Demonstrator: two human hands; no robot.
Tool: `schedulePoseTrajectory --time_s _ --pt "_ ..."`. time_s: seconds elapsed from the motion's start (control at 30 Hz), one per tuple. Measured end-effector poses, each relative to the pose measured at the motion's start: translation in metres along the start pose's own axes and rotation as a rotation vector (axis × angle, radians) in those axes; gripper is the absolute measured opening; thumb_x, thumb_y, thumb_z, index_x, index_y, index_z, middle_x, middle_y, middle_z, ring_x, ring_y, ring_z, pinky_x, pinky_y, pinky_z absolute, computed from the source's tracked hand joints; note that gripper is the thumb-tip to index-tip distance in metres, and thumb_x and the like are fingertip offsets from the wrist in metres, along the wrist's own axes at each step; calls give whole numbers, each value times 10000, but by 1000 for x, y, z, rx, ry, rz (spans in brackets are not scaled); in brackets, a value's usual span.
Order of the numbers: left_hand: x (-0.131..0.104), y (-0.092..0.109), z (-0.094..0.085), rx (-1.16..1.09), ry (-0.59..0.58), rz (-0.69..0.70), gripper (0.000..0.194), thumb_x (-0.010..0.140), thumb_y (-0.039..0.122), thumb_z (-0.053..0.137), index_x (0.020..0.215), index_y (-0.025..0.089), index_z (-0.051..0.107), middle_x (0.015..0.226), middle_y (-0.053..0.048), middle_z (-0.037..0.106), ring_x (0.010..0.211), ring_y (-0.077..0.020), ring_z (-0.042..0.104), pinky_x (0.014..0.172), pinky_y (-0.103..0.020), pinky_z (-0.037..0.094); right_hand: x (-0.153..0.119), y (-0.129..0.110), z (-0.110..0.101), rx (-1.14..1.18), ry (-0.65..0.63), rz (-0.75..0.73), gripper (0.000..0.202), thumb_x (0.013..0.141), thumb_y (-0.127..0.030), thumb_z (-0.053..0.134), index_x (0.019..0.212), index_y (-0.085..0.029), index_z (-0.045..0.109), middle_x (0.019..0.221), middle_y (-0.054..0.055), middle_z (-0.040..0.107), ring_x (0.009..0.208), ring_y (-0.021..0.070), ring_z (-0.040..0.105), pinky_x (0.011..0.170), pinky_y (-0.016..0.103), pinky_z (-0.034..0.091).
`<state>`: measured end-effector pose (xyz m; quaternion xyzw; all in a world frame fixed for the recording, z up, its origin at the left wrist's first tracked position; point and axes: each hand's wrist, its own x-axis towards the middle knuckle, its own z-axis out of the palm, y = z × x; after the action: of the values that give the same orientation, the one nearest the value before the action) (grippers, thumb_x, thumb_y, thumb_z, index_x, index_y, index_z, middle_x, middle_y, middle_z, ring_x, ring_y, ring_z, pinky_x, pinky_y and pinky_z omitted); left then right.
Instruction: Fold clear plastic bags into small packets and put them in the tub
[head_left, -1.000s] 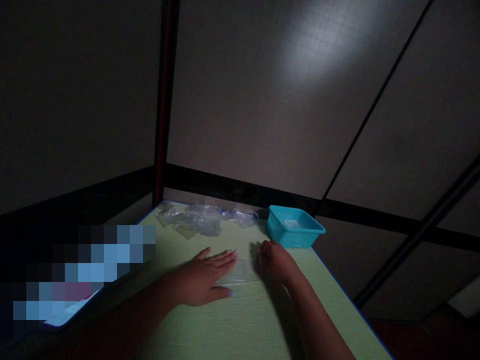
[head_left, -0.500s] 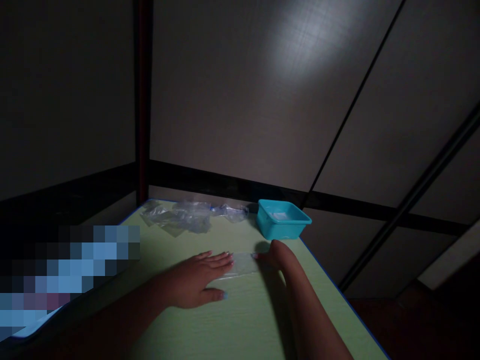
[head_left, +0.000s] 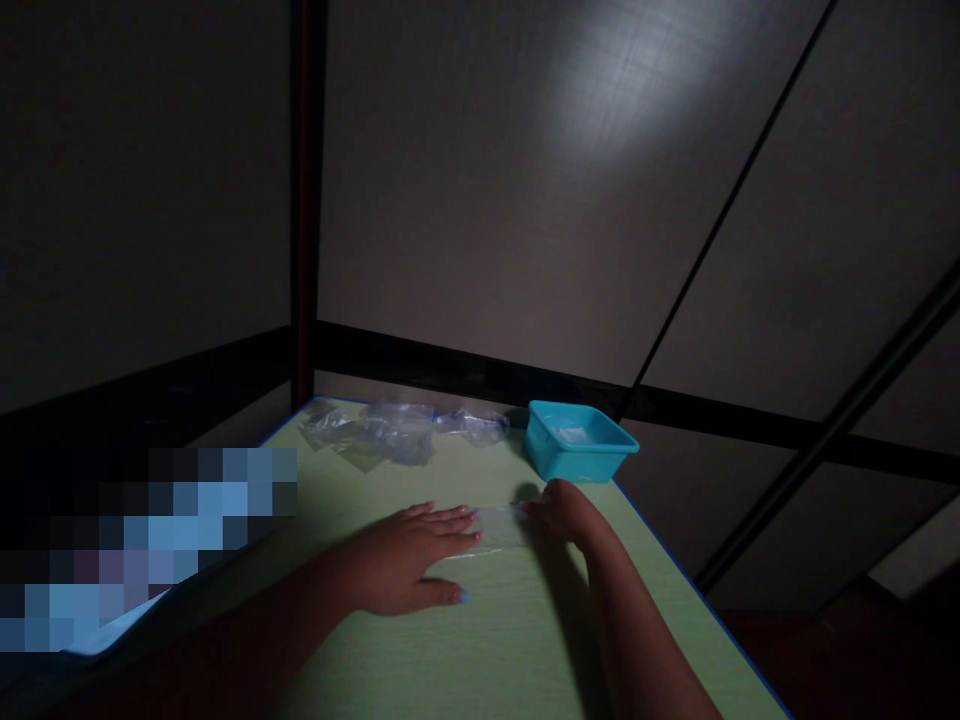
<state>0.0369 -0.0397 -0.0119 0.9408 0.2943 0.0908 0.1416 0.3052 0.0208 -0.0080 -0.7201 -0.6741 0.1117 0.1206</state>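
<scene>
A clear plastic bag [head_left: 499, 528] lies flat on the pale green table between my hands. My left hand [head_left: 409, 560] rests palm down on the bag's left part, its fingers stretched out and the thumb apart, touching the tabletop. At the bag's right end is my right hand [head_left: 564, 512], bent at the wrist with its fingers curled and drawn together at the bag's edge. Most of the right fingers are hidden behind the back of that hand.
Crumpled clear plastic bags [head_left: 397, 432] lie along the table's far edge. Right of them stands a turquoise basket [head_left: 581, 465] with something white inside. The green table [head_left: 450, 660] has a blue rim. Dark panelled doors [head_left: 465, 200] rise behind, and a pixelated patch covers the left.
The whole view has shifted slightly, so the table and basket appear farther right. Both hands stay on the bag in nearly the same pose.
</scene>
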Motion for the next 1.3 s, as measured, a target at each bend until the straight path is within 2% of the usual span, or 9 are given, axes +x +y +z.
schedulePoseTrajectory --time_s 0.17,0.37,0.47,0.63,0.83,0.97,1.13,1.3 --pt "-1 0 0 -5 10 -8 606 827 576 386 1359 335 224 1439 -20 218 1313 -226 205 1053 -451 173 -2 0 -4 5 -82 1 233 679 -292 599 508 -133 597 495 70 601 465 135 527 446 223 319" --pt "-2 0 1 -6 2 -1 596 832 573 380 1357 334 231 1441 -23 214 1314 -219 203 1056 -453 163 2 4 -1 49 -22 -12 121 684 -175 535 625 -128 630 538 57 618 475 116 522 463 212 308" --pt "0 0 2 1 -6 2 614 830 587 367 1365 330 207 1443 -30 198 1318 -228 187 1053 -470 154 5 6 1 84 11 -10 112 668 -162 533 622 -119 625 530 59 611 478 121 521 475 220 309" --pt "1 2 4 15 -16 5 662 814 612 368 1374 320 170 1449 -51 159 1321 -241 168 1050 -501 124 6 3 -1 196 53 -24 160 680 -198 526 536 -136 561 479 37 567 467 118 509 459 213 306" --pt "2 2 6 12 -7 -1 655 817 602 374 1374 325 170 1450 -46 162 1320 -244 172 1053 -502 118 -5 -16 -10 384 97 -68 198 752 -301 462 610 -165 480 516 1 546 467 98 497 442 185 334" --pt "2 2 6 11 -2 0 670 807 601 397 1374 328 167 1451 -42 158 1317 -254 176 1052 -503 123 -12 -30 -11 612 141 -111 244 743 -400 465 649 -175 461 560 -9 532 504 104 493 458 192 350" --pt "2 4 5 19 1 -8 653 814 598 384 1372 335 167 1451 -38 163 1319 -245 176 1047 -511 140 -15 -41 -4 834 184 -146 313 700 -478 516 672 -168 478 616 7 541 559 122 497 485 207 360" --pt "4 5 7 27 5 -25 657 811 594 396 1371 326 181 1449 -46 182 1315 -253 192 1045 -517 140 -20 -58 9 1017 184 -269 358 703 -519 544 681 -164 503 643 -3 535 592 114 472 541 208 368"
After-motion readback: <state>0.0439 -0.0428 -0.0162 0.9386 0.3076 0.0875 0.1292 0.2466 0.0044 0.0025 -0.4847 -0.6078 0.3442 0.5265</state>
